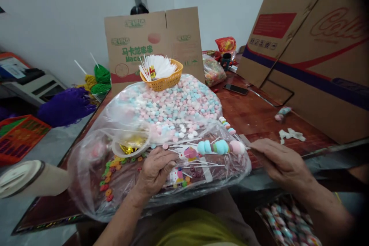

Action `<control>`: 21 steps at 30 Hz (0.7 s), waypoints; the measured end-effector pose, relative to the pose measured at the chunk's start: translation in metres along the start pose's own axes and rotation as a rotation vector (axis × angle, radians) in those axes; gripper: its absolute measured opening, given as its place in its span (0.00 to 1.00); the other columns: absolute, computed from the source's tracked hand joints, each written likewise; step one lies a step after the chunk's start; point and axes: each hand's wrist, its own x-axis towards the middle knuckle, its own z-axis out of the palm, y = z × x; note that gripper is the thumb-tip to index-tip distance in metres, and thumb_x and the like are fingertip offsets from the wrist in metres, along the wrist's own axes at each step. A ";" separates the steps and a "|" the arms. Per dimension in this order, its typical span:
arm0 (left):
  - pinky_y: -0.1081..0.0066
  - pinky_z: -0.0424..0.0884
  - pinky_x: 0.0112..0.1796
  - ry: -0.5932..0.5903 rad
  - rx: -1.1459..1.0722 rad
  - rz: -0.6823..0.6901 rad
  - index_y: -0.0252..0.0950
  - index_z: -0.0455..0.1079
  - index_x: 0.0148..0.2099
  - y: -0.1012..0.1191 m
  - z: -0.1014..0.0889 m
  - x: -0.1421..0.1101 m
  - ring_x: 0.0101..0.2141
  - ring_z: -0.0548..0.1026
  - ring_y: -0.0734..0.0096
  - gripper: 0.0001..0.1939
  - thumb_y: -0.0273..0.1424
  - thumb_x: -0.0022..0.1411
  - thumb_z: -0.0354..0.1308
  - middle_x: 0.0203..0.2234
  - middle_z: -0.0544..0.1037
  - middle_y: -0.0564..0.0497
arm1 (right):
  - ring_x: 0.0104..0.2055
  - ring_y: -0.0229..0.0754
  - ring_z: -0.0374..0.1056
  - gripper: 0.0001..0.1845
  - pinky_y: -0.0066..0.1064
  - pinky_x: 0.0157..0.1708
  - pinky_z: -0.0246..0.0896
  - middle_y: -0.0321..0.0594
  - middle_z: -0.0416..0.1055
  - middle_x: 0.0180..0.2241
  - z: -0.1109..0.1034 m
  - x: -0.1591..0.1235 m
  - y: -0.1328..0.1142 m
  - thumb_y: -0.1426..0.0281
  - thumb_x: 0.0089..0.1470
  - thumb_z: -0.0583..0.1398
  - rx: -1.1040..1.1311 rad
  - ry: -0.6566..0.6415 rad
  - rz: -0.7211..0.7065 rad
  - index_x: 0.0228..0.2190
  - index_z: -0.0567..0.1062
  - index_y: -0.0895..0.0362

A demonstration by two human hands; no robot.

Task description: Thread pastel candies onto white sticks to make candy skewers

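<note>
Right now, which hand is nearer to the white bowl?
The left hand: it is just to the right of the white bowl, while the right hand is much farther right, beyond the blue marshmallows.

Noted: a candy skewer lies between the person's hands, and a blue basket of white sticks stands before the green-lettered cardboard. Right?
Not quite: the head view shows the basket is yellow-orange. It does hold white sticks before the cardboard, and the candy skewer lies between left hand and right hand.
</note>
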 end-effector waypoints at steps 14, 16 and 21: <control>0.66 0.64 0.41 -0.208 0.146 0.002 0.38 0.72 0.40 0.007 -0.004 0.006 0.36 0.74 0.67 0.12 0.32 0.62 0.47 0.33 0.79 0.48 | 0.34 0.41 0.67 0.14 0.32 0.33 0.61 0.43 0.72 0.34 -0.001 -0.006 0.003 0.77 0.51 0.54 -0.034 -0.121 -0.087 0.40 0.70 0.55; 0.66 0.64 0.42 -0.206 0.131 0.008 0.38 0.72 0.39 0.007 -0.003 0.006 0.35 0.74 0.67 0.11 0.31 0.62 0.48 0.32 0.79 0.48 | 0.34 0.41 0.67 0.13 0.33 0.33 0.62 0.43 0.72 0.34 -0.002 -0.006 0.004 0.77 0.52 0.54 -0.033 -0.093 -0.072 0.40 0.71 0.55; 0.66 0.65 0.41 -0.182 0.060 -0.019 0.36 0.71 0.38 0.007 0.001 0.007 0.33 0.73 0.68 0.10 0.30 0.62 0.49 0.30 0.79 0.49 | 0.35 0.41 0.68 0.14 0.32 0.35 0.63 0.42 0.72 0.34 0.002 -0.010 -0.003 0.77 0.51 0.55 -0.061 -0.028 -0.033 0.40 0.71 0.54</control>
